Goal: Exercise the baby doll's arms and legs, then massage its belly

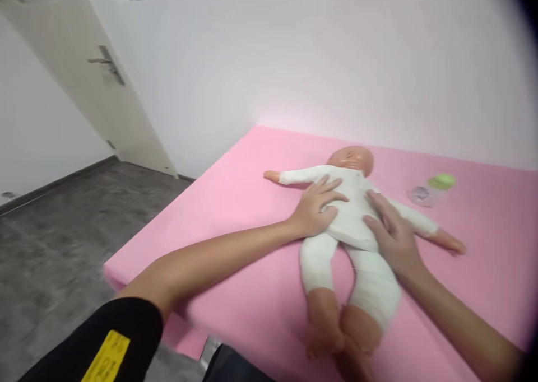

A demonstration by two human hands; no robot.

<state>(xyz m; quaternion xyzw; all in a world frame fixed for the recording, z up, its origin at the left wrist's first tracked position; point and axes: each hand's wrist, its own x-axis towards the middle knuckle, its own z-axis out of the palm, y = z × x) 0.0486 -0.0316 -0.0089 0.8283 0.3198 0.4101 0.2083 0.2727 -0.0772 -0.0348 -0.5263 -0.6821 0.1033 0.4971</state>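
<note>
A baby doll [351, 203] in a white top and white leggings lies on its back on the pink table cover [235, 203], its head toward the wall and its bare feet toward me. Both its arms are stretched out sideways. My left hand [317, 207] rests on the left side of the doll's torso, fingers spread over the white top. Against the torso's right side lies my right hand [395, 236], its fingers extended and the thumb apart. Neither hand grips anything.
A clear baby bottle [421, 196] with a green cap [443, 181] lies on its side to the right of the doll. The white wall [328, 63] borders the table's far edge. At the left are a door [84, 68] and grey floor [63, 259].
</note>
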